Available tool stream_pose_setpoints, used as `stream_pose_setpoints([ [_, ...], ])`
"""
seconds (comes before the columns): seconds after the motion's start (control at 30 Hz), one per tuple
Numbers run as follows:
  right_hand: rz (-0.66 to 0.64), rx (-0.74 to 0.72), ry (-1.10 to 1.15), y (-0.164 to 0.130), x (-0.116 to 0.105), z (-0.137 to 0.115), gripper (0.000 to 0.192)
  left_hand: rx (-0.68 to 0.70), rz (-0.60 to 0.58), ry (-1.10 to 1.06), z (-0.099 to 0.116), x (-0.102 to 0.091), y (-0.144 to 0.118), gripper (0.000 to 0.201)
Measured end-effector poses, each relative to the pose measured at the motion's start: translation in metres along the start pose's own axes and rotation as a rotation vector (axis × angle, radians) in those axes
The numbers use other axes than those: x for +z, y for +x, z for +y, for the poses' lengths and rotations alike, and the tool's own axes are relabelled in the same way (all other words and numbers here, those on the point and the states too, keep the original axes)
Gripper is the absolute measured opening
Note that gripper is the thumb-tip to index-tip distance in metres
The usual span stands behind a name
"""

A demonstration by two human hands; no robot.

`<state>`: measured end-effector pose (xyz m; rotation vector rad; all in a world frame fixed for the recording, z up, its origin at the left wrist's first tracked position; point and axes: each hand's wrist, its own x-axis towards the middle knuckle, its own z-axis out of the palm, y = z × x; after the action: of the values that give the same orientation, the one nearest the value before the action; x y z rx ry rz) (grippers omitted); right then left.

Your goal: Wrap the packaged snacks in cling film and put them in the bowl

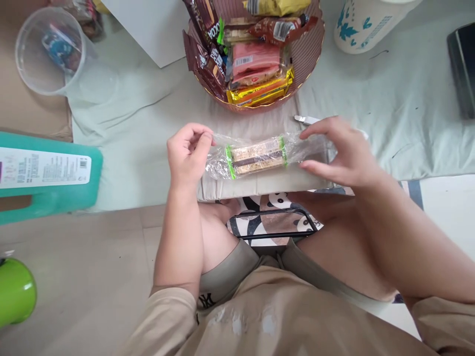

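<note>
Left hand (pixel 187 153) pinches one end of snack pack (pixel 256 155), right hand (pixel 339 151) pinches other end. Step looks like opening wrapper. Next move likely needs steady pull apart.

My right hand (pixel 343 151) covers the right end of the clear wafer packet (pixel 256 156), so its seal there is hidden. The knife (pixel 308 119) behind my fingers shows only its tip. The snack basket (pixel 309 54) is cut by the top edge (as is the white cup (pixel 365 22)). The teal jug (pixel 48 173) runs off left, its label print too small to read.
</note>
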<state>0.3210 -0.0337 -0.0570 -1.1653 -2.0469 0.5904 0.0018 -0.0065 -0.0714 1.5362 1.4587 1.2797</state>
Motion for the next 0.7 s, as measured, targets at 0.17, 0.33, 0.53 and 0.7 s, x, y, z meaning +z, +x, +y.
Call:
stream_pose_setpoints([
  [0.17,0.083,0.044,0.013,0.004,0.005,0.000,0.008,0.023,0.082,-0.053,-0.005,-0.003,0.013,0.018],
  [0.33,0.191,0.155,0.137,0.009,0.007,-0.008,0.011,-0.070,0.086,-0.085,-0.021,-0.001,0.025,0.021],
  [0.53,0.135,0.254,0.294,0.009,0.003,-0.013,0.020,-0.013,0.076,-0.067,-0.027,0.003,0.033,0.027],
  [0.7,0.123,0.367,0.375,0.004,0.001,-0.017,0.023,0.010,0.023,-0.024,-0.023,0.012,0.028,0.030],
])
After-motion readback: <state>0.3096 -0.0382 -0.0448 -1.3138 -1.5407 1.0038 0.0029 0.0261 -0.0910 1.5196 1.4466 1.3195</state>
